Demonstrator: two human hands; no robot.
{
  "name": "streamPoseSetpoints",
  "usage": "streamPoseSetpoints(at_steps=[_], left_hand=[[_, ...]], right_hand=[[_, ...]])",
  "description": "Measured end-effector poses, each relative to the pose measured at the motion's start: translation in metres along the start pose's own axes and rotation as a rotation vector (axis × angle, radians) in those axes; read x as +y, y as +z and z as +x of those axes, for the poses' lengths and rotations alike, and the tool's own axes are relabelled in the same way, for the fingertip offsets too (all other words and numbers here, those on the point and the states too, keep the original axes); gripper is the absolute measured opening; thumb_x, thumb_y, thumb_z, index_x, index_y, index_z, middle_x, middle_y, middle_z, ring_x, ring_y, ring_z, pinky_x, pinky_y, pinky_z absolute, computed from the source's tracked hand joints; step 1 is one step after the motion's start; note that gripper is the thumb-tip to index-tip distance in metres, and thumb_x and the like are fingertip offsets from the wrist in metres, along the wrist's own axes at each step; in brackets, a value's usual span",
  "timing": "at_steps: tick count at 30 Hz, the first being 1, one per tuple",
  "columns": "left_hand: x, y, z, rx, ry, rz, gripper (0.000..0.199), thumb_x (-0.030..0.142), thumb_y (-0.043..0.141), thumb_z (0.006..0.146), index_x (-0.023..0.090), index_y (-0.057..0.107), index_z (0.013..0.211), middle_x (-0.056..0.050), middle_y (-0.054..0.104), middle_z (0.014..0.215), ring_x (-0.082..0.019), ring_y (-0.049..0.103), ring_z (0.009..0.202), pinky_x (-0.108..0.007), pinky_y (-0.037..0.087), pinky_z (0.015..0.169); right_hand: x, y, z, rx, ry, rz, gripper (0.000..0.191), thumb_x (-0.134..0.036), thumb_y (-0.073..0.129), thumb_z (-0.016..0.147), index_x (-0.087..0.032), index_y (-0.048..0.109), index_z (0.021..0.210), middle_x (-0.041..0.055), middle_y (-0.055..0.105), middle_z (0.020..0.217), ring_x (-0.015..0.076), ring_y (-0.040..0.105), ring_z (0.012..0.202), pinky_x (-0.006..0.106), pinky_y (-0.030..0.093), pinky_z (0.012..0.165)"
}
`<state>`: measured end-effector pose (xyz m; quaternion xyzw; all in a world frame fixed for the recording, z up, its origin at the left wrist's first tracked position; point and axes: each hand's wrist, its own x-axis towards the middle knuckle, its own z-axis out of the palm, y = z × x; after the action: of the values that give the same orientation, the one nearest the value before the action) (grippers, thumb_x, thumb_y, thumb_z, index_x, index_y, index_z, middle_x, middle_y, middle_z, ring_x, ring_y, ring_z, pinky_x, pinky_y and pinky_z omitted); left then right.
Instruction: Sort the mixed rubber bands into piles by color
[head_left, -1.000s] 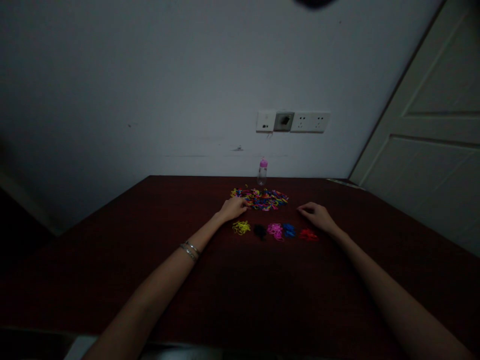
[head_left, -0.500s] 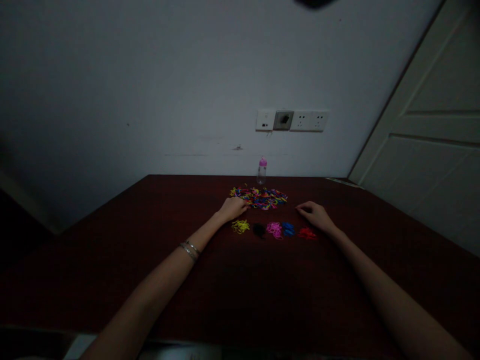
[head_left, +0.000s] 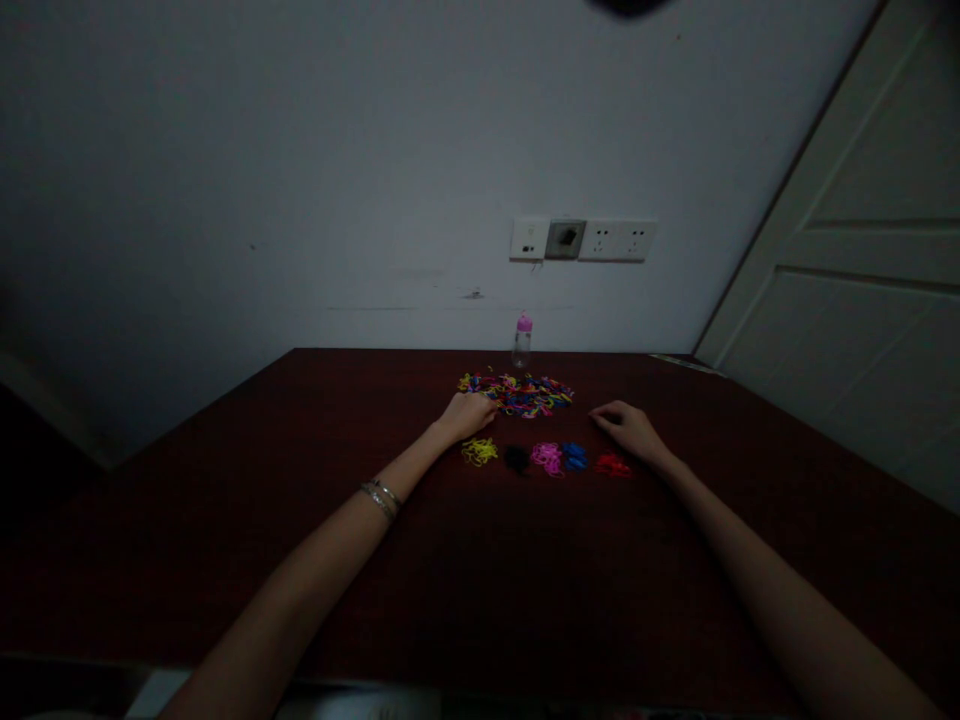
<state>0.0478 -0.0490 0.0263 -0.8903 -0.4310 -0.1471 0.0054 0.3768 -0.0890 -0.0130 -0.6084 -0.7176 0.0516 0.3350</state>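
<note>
A mixed heap of colourful rubber bands (head_left: 534, 396) lies toward the back of the table. At its left front edge rests my left hand (head_left: 468, 412), fingers curled closed; whatever they may hold is hidden. My right hand (head_left: 628, 428) lies to the right of the heap, thumb and fingertips pinched together, with anything between them too small to make out. In front, single-colour piles form a row: yellow bands (head_left: 479, 452), black bands (head_left: 517, 459), pink bands (head_left: 547, 459), blue bands (head_left: 574, 456) and red bands (head_left: 613, 465). The red pile is nearest my right hand.
Behind the heap a clear bottle with a pink top (head_left: 523, 342) stands upright near the wall. Wall sockets (head_left: 583, 240) are above it. The dark red table (head_left: 480, 580) runs back to the wall, and a white panelled door (head_left: 855, 240) is on the right.
</note>
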Motion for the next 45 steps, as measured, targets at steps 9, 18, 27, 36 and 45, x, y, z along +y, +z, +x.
streamPoseSetpoints(at_steps=[9,18,27,36,45], left_hand=[[0.013,-0.018,0.004,0.006,0.088,-0.076,0.021,0.024,0.052,0.078,0.022,0.07,0.088,-0.007,0.068,0.091,-0.02,0.06,0.088,-0.024,0.041,0.074],[0.054,-0.031,0.002,-0.051,0.233,-0.27,0.016,0.023,0.057,0.073,0.022,0.072,0.077,-0.002,0.069,0.076,-0.016,0.06,0.074,-0.022,0.04,0.068],[0.078,-0.023,-0.004,-0.111,0.365,-0.195,0.017,0.019,0.055,0.075,0.02,0.071,0.079,-0.002,0.068,0.073,-0.013,0.06,0.068,-0.021,0.037,0.059],[0.071,-0.026,-0.002,-0.126,0.349,-0.201,0.02,0.025,0.055,0.078,0.021,0.071,0.089,-0.003,0.069,0.081,-0.014,0.06,0.073,-0.021,0.039,0.064],[-0.005,-0.023,0.004,0.059,0.072,-0.388,0.035,0.038,0.048,0.081,0.013,0.07,0.091,-0.004,0.067,0.075,-0.012,0.055,0.064,-0.021,0.037,0.06]], right_hand=[[0.0,0.001,0.0,-0.008,-0.008,-0.004,0.022,-0.028,0.052,0.076,-0.019,0.069,0.087,0.0071,0.065,0.094,0.0204,0.06,0.088,0.033,0.046,0.083],[-0.003,0.002,0.0,0.019,-0.004,0.014,0.02,-0.026,0.054,0.075,-0.021,0.069,0.086,0.0062,0.065,0.093,0.0193,0.06,0.087,0.033,0.046,0.083],[-0.004,0.002,0.0,-0.003,0.0,-0.009,0.021,-0.027,0.052,0.077,-0.019,0.069,0.088,0.0078,0.064,0.095,0.02,0.061,0.088,0.032,0.046,0.082],[-0.002,0.003,0.0,0.002,-0.023,0.009,0.023,-0.027,0.051,0.077,-0.018,0.068,0.089,0.0082,0.064,0.096,0.0205,0.06,0.088,0.033,0.046,0.082],[-0.005,0.002,-0.001,0.012,-0.011,-0.014,0.021,-0.025,0.051,0.077,-0.018,0.069,0.088,0.0078,0.064,0.096,0.0194,0.06,0.088,0.031,0.045,0.082]])
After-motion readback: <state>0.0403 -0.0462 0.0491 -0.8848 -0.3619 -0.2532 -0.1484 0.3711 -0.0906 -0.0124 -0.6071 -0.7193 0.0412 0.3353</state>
